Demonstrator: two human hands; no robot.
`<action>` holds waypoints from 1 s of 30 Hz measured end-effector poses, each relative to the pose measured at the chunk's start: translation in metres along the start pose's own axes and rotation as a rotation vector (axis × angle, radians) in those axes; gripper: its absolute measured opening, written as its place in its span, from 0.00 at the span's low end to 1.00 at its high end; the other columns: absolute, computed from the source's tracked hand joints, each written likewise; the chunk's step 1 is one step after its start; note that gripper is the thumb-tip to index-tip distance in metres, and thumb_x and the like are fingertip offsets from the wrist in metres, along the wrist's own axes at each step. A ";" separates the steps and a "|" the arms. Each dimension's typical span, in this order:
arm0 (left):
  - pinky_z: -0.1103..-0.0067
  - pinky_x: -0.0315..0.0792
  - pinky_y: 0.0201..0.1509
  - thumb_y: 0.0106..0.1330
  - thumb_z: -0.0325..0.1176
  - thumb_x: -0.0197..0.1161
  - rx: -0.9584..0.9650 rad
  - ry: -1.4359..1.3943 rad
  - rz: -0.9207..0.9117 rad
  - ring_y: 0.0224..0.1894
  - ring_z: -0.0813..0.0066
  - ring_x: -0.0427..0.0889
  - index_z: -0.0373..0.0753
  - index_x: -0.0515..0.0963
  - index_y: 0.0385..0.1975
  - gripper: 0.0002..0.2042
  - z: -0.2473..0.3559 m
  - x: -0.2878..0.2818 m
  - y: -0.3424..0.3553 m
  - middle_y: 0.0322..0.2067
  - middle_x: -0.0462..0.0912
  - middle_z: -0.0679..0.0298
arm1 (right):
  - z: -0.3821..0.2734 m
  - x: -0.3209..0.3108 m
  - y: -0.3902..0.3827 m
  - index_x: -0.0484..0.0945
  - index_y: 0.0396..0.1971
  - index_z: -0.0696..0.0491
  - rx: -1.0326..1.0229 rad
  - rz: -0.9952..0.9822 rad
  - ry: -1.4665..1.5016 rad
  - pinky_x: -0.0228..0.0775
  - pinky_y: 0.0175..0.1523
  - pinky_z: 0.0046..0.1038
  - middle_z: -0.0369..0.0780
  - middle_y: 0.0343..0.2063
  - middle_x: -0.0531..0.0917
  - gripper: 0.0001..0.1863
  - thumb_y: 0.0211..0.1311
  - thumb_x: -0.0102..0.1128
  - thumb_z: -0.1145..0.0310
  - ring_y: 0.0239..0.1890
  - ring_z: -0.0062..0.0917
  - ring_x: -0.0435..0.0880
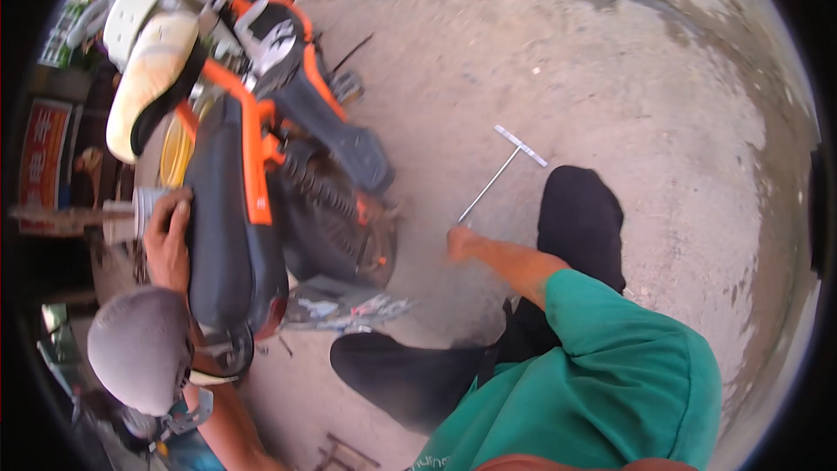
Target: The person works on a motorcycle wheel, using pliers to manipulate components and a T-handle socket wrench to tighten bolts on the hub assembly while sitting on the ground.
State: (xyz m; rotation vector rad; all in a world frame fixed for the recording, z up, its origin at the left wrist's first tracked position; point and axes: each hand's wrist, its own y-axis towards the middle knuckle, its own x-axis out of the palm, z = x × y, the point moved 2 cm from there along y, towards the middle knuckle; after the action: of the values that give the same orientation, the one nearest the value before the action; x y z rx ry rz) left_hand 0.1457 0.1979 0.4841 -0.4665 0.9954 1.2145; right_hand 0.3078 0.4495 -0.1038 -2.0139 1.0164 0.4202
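Observation:
A two-wheeled scooter with orange frame tubes [255,157] and a long black seat [228,218] stands at my left. My left hand [167,249] grips the far side of that seat, its fingers curled against the edge. Right of the scooter, my right hand [459,244] is low near the ground and blurred. It is at the lower end of a T-handle wrench [490,187], whose crossbar points away from me. Whether the fingers hold the shaft does not show. The rear wheel [336,227] and a coil spring [321,179] lie between my hands.
A grey rounded pad [139,349] is beside my left forearm. A cream-coloured pad [155,78] is at the upper left, near a yellow round container [177,153]. My black-clad knees [582,218] flank the right arm. Concrete ground [453,61] stretches beyond the wrench.

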 end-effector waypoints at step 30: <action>0.80 0.64 0.64 0.74 0.35 0.57 -0.076 -0.002 0.051 0.54 0.76 0.76 0.34 0.82 0.48 0.13 0.004 0.031 0.020 0.47 0.83 0.63 | -0.091 -0.163 0.013 0.81 0.50 0.56 -0.073 0.386 0.790 0.74 0.53 0.35 0.48 0.43 0.86 0.24 0.63 0.57 0.53 0.47 0.35 0.84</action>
State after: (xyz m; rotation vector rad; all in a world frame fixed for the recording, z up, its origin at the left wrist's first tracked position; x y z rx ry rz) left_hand 0.1296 0.2242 0.4645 -0.5018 0.9670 1.3012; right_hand 0.1908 0.4563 0.0420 -2.0783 1.9045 -0.1826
